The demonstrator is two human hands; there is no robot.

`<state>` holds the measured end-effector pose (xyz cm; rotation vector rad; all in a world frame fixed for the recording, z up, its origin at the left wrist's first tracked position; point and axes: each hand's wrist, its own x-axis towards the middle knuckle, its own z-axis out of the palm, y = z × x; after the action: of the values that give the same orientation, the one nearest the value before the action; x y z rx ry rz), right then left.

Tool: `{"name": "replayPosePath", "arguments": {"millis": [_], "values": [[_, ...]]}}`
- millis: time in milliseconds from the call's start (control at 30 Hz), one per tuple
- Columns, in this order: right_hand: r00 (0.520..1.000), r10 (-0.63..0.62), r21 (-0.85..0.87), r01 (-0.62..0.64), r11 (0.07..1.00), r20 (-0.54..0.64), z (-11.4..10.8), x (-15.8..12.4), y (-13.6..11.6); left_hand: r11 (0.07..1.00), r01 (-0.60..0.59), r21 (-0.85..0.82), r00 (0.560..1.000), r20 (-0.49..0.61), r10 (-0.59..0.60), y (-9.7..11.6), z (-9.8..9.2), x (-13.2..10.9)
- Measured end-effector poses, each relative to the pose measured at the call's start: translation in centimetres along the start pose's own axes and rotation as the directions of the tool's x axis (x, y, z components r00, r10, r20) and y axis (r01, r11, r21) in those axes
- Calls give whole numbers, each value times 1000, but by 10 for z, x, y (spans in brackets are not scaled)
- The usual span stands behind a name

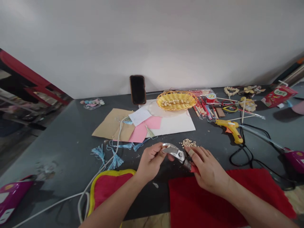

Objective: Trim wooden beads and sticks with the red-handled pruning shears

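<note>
My right hand (207, 164) is wrapped round the red handles of a pair of pruning shears (176, 152), whose metal blades point left. At the blade tip, my left hand (153, 158) is closed in a pinch; whatever its fingers hold is too small or hidden to name. A pile of small pale wooden beads (188, 143) lies just beyond my right fingers. Below my right hand a red cloth (201, 199) spreads over the table's front edge. Left of my left forearm is a red piece of fabric with yellow edging (111, 185).
A yellow woven basket (177, 106) holding small pale pieces stands on white board (187, 125). Blue tassels (116, 161) and a white cord (120, 136) lie left. A yellow glue gun (234, 129) with black cable lies right. A phone (138, 90) leans against the wall.
</note>
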<state>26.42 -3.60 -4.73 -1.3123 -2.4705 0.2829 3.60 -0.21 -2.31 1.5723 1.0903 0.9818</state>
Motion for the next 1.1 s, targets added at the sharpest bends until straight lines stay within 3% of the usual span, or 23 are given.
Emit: {"name": "replayPosePath", "arguments": {"millis": [167,267,567,800,933,1100], "values": [[1000,-24,28,24,999,10,-3,0,1,967,126,-221,990,85,-110,-9,-2,-1],[1000,-18,58,17,998,7,-4,-1,0,948,181,-261,981,116,-156,-11,-2,-1],[999,20,77,-17,997,-35,2,0,2,1000,31,8,999,-21,-30,-2,1,2],[997,40,51,-37,998,-63,1,3,2,997,70,13,970,-234,-66,-8,4,2],[999,22,55,-20,998,-35,-2,3,2,999,18,38,981,-193,-10,-9,1,2],[1000,-4,94,5,996,-16,-3,2,4,999,25,-40,994,-108,-29,-4,-1,3]]}}
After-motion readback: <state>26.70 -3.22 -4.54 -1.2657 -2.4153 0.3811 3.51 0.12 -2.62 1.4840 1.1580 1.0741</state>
